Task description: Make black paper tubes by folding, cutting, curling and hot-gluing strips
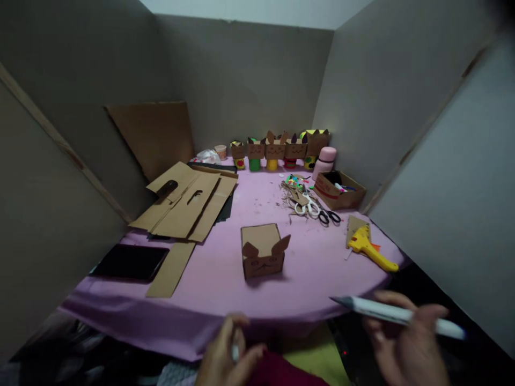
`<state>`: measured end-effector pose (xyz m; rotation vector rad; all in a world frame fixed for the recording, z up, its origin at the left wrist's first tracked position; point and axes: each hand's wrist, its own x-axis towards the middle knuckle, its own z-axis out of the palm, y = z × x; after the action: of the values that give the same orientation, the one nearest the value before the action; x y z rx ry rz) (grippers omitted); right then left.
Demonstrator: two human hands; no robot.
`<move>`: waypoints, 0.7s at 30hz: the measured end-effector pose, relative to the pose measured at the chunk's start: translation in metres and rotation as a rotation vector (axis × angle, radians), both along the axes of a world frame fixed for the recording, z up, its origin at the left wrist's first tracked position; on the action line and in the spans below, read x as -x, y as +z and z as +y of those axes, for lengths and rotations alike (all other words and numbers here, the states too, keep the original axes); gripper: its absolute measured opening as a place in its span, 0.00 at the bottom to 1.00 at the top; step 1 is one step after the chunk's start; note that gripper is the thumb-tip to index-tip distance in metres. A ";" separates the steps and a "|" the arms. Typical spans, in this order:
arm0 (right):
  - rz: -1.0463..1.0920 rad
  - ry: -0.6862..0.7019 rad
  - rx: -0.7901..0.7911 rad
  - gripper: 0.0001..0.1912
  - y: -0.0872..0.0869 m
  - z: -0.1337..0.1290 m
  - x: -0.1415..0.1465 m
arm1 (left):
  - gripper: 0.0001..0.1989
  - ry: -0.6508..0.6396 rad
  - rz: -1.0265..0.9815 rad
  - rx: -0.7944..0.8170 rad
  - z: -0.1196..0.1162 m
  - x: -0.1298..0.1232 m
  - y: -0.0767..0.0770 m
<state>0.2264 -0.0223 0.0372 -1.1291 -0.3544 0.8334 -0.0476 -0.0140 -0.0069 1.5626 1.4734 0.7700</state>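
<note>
A white marker [386,310] with a dark tip lies across the fingers of my right hand [410,343], its tip pointing left over the table's front edge. My left hand [227,354] is closed below the front edge, around a small whitish piece [235,351] that may be a marker cap; most of it is hidden. In front of both hands, apart from them, a small cardboard box [263,262] stands on the table. It has two dark pointed ears and an animal face drawn on its front.
Cardboard sheets [189,209] and a dark tablet [131,262] lie on the left of the pink-covered table [257,198]. To the right are scissors [308,205], a yellow glue gun [370,247] and an open box [340,195]. Several cardboard animal heads [276,147] line the back beside a pink bottle [324,162].
</note>
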 end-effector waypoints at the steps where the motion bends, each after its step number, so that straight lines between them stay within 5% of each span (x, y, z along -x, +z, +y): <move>1: 0.032 0.082 0.008 0.28 0.001 0.001 0.012 | 0.16 0.077 0.011 -0.093 0.012 0.000 0.006; 4: 0.038 0.292 0.002 0.21 -0.002 0.004 0.047 | 0.28 0.212 -0.062 -0.233 0.057 0.003 0.020; 9: -0.070 0.386 -0.009 0.13 -0.015 0.004 0.065 | 0.46 0.004 -0.108 -0.196 0.113 0.012 0.017; 15: -0.195 0.439 0.022 0.15 -0.020 0.008 0.066 | 0.50 -0.117 -0.414 -0.082 0.124 -0.009 0.012; 21: -0.429 0.443 0.040 0.14 -0.017 0.012 0.068 | 0.40 -0.120 -0.679 0.043 0.121 -0.016 0.023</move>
<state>0.1583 -0.0099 0.0200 -1.2866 -0.9737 0.9809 -0.0321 0.1074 0.0157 1.1718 0.8821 1.0559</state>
